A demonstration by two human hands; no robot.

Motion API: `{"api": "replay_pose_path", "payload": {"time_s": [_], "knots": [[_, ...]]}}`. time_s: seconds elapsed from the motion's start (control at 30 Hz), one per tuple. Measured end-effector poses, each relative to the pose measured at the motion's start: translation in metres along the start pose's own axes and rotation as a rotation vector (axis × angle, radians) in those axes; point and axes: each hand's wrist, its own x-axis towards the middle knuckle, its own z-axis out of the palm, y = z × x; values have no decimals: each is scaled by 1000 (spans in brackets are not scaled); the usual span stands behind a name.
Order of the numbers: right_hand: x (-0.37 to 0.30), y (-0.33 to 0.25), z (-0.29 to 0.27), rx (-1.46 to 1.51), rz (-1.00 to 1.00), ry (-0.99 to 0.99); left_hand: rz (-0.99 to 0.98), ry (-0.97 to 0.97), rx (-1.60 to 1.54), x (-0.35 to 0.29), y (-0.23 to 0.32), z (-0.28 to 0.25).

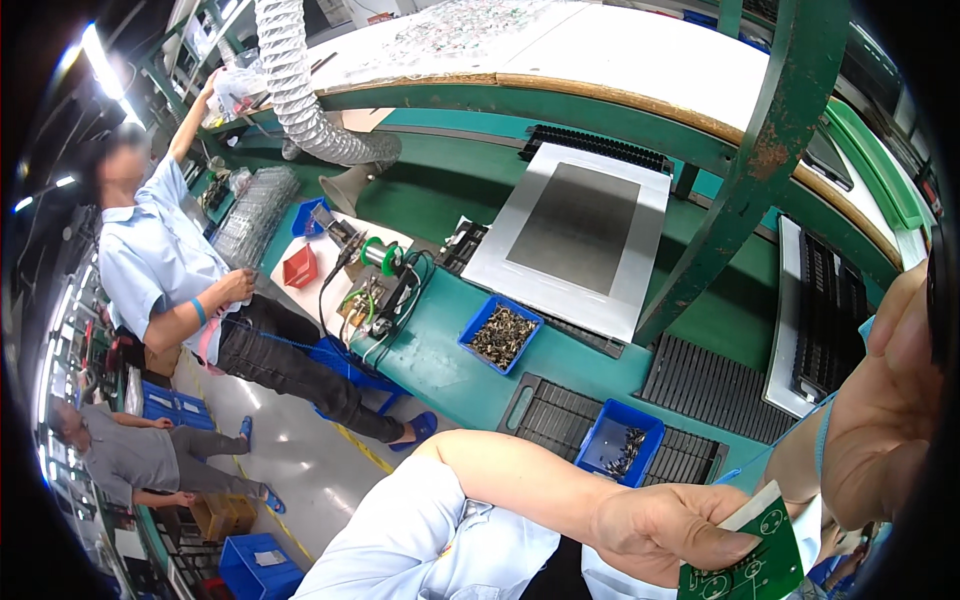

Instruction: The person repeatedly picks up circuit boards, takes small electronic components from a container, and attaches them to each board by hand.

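Note:
My left hand [665,530] is low at the right, its thumb pressed on a green circuit board [750,570] with white printed outlines. Something pale shows along the board's upper edge. Close to the camera at the right rim is my right hand [885,410], raised, with a blue wrist strap [822,440] around its wrist. Its fingertips run into the dark rim, so what they touch is hidden. Nearest the left forearm stands a blue bin [590,455] with small metal parts inside. Another blue bin [467,338], farther off, is filled with similar parts.
Black slotted trays [705,385] lie on the green bench [420,350]. A white-bordered grey panel [575,225] rests farther back. A green post [745,190] supports the white shelf [640,50]. Soldering gear with a green wire reel [380,256] sits leftward, near a standing co-worker [160,250].

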Motion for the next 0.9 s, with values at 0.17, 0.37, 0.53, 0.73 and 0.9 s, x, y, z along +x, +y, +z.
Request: {"api": "replay_pose_path", "payload": {"time_s": [0.17,0.37,0.53,0.73,0.9], "knots": [[-4,3,2,3,-6,9,40,-45,-61,1,-2,2],[-5,2,1,-7,-20,9,47,-55,-3,-1,1,2],[-5,2,1,-15,-37,10,33,-27,51,-2,0,4],[-5,-1,-1,-30,-60,10,2,1,54,-5,0,6],[-6,-2,-3,-38,-81,12,-70,174,319,-1,8,14]]}}
